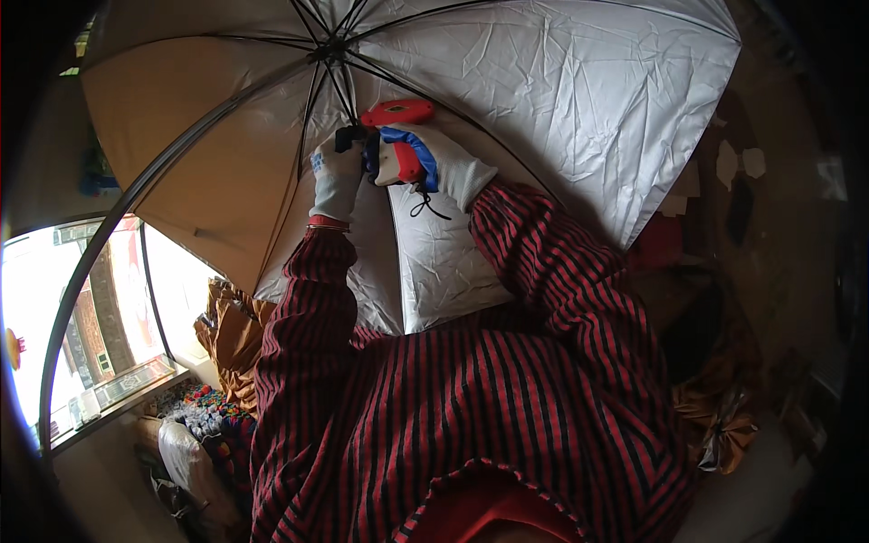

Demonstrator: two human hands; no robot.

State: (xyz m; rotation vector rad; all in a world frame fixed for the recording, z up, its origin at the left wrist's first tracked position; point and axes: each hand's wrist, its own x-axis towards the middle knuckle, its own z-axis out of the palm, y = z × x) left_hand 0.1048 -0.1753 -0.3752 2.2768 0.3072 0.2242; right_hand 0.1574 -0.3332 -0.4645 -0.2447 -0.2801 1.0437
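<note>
An opened umbrella (552, 81) with a silvery lining and dark ribs spreads over the upper part of the view. Under its hub (331, 51) my two gloved hands work close together. My left hand (337, 172), in a pale glove with dark fingertips, is closed in a pinch near the ribs; what it pinches is hidden. Bent at the fingers, my right hand (444, 163) grips a red piece (410, 163) with a thin black cord (429, 208) hanging below it. A flat red part with a slot (396, 112) shows just above; whether both belong together I cannot tell.
One long curved rib (100, 235) reaches down the left, past a bright window (100, 317). Beneath the window lie a crumpled brown wrapping (231, 339), multicoloured woolly stuff (204, 407) and a whitish bag (190, 466). More brown wrapping (724, 425) lies at the right.
</note>
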